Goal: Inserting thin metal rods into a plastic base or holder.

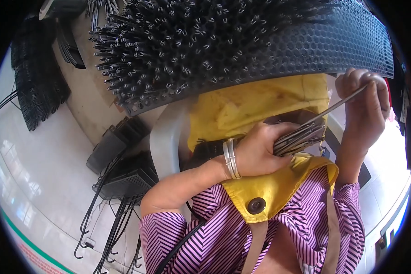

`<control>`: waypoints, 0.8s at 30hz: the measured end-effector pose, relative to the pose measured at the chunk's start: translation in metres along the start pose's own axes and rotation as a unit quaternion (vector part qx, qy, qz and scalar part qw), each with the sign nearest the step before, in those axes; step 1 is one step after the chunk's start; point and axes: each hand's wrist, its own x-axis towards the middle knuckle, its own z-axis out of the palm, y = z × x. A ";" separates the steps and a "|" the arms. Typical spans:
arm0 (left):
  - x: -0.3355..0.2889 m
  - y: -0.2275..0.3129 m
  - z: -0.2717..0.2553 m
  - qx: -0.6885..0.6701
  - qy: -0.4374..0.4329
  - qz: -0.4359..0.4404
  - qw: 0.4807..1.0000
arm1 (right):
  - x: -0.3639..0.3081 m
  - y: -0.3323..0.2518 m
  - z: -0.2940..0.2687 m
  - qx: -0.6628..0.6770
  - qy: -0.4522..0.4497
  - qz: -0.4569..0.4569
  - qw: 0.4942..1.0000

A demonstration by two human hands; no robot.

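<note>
My left hand (pixel 263 147), with pale bangles at its wrist, is closed around a bundle of thin dark metal strips (pixel 297 139). One slim rod or strip (pixel 335 106) slants up and right from that bundle. Its far end is pinched between the thumb and fingers of my right hand (pixel 366 93), raised just below the rack's right end. Above both hands stretches a curved black perforated rack (pixel 333 45). Upright black rods with shiny, bent tips (pixel 187 45) crowd its left and middle holes. A yellow apron (pixel 260 102) lies under the rack.
Black perforated blocks (pixel 123 180) stand at lower left, with long hooked black rods (pixel 116 228) beside them. Another dark stack of thin pieces (pixel 39 77) is at far left. A grey-white curved edge (pixel 168 141), perhaps a chair, borders the apron.
</note>
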 end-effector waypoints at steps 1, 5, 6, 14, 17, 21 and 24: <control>0.001 0.002 0.000 -0.002 -0.004 0.006 1.000 | 0.001 -0.001 -0.003 0.041 0.018 0.019 0.999; 0.001 0.006 0.001 0.003 -0.012 0.003 1.000 | -0.001 0.006 -0.011 0.133 0.027 0.060 0.989; 0.000 0.005 0.002 0.004 -0.010 -0.001 1.000 | -0.002 0.008 -0.012 0.143 0.022 0.070 0.987; 0.000 0.001 0.003 -0.023 0.003 0.004 1.000 | 0.003 0.002 0.011 0.048 -0.046 -0.007 0.998; 0.004 0.002 0.000 0.002 -0.024 -0.011 1.000 | 0.005 -0.002 0.014 0.000 -0.075 -0.018 0.997; 0.005 -0.001 0.002 -0.025 -0.015 -0.015 0.999 | 0.002 -0.002 0.013 -0.028 -0.031 -0.061 0.997; 0.004 0.003 -0.001 -0.054 -0.025 -0.087 0.994 | -0.002 0.000 0.008 -0.064 0.043 -0.078 0.994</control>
